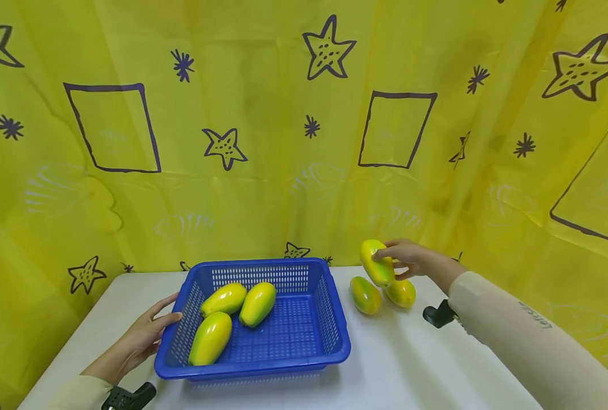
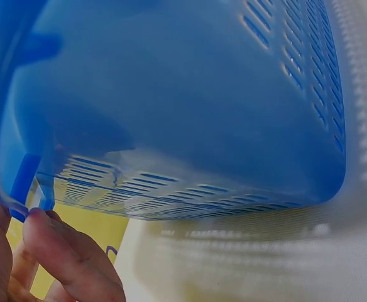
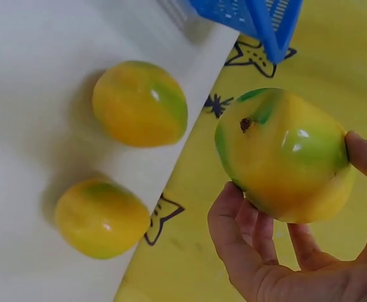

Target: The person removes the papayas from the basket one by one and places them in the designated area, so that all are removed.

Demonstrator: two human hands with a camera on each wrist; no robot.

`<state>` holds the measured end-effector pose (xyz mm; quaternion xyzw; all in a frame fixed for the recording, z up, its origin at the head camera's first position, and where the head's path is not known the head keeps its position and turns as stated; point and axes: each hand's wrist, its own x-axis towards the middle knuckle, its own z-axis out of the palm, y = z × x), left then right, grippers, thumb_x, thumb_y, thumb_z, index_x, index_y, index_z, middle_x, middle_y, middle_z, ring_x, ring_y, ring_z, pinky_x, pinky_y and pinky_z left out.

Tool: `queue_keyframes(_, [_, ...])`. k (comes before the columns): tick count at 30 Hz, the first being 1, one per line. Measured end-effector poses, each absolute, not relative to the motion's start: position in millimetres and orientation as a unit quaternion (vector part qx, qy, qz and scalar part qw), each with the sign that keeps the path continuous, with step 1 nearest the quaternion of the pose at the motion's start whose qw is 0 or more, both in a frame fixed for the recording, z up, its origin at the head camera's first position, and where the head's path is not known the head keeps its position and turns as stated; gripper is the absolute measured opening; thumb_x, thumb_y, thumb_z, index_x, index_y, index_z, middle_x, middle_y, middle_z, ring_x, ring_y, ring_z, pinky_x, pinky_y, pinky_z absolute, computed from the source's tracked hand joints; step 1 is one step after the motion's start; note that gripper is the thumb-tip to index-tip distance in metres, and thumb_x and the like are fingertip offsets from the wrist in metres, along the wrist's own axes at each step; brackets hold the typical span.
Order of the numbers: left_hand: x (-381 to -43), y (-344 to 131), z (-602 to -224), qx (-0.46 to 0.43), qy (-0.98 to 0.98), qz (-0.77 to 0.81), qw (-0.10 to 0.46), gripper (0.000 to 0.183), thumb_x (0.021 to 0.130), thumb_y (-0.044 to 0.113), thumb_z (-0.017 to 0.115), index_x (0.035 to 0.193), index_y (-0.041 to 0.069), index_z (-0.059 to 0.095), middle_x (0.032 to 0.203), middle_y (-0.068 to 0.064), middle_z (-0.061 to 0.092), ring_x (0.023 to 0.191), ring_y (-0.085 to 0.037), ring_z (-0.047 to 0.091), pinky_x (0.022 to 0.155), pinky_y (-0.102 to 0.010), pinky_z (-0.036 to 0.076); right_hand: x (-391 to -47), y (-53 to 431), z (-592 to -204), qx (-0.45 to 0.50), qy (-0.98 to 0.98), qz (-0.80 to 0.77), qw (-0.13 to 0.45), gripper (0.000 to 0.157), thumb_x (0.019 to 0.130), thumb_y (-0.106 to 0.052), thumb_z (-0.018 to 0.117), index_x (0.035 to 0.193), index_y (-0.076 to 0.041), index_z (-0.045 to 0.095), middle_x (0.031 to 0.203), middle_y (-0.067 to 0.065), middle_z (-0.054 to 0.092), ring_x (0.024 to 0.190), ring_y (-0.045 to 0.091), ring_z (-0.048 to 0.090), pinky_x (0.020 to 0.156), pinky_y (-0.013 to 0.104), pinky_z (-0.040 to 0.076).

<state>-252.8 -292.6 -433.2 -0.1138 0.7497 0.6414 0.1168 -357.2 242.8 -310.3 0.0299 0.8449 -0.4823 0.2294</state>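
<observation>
cream sleeves (image 1: 519,336), dark lettering (image 1: 535,315) on one, black wrist-worn devices (image 1: 439,314)

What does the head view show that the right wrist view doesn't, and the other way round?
Only the head view: the left hand at the rim of the basket, and three fruits lying inside it.

Only the right wrist view: a small dark spot on one end of the held fruit.

Both: the right hand holding that fruit off the table, two more fruits on the table, the yellow curtain, and at least part of the basket.
</observation>
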Motion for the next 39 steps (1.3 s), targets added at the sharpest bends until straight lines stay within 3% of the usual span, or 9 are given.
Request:
queue_keyframes(9, [-253.4, -292.7, -433.8, -0.115, 0.752, 0.639, 0.114, 0.078, 0.097, 0.026, 0.06, 0.158, 0.014, 0.013, 0.098, 0.001, 0.068, 0.083, -0.015, 0.067, 0.071, -0.032, 0.06, -362.1, 272.2, -316.3, 0.058, 0.845, -0.491, 0.203, 0.08, 0.094, -0.03, 0.06, 0.151, 0.006, 0.017, 0.154, 0.031, 0.017, 0.139, 0.052, 0.024, 0.107, 0.059, 0.04])
queue_keyframes(16, [-254.6, -293.0, -433.2, -0.116, 0.755, 0.635, 0.112, 0.078, 0.097, 0.026, 0.06, 0.158, 0.013, 0.014, 0.103, -0.002, 0.067, 0.085, -0.016, 0.067, 0.074, -0.035, 0.06, -365.4, 289.7, -319.7, 0.085, 0.843, -0.5, 0.179, 0.093, 0.09, -0.034, 0.066, 0.153, 0.007, 0.012, 0.156, 0.032, 0.013, 0.14, 0.052, 0.023, 0.107, 0.057, 0.041])
queue_keyframes(22, [-253.6, -292.8, -432.7, -0.115, 0.75, 0.641, 0.113, 0.078, 0.097, 0.027, 0.06, 0.158, 0.013, 0.013, 0.102, -0.001, 0.067, 0.085, -0.015, 0.068, 0.075, -0.034, 0.061, -364.2, 302.8, -321.1, 0.104, 0.843, -0.499, 0.17, 0.089, 0.095, -0.031, 0.06, 0.153, 0.009, 0.005, 0.156, 0.034, 0.009, 0.141, 0.053, 0.021, 0.11, 0.059, 0.036])
queue_keyframes(39, [-255.2, -293.9, -435.9, -0.116, 0.754, 0.637, 0.111, 0.077, 0.098, 0.028, 0.059, 0.158, 0.014, 0.014, 0.105, -0.002, 0.067, 0.085, -0.016, 0.067, 0.074, -0.034, 0.06, -360.2, 333.8, -343.5, 0.12, 0.86, -0.479, 0.127, 0.082, 0.097, -0.029, 0.057, 0.149, 0.014, 0.012, 0.149, 0.036, 0.02, 0.132, 0.05, 0.029, 0.11, 0.063, 0.034])
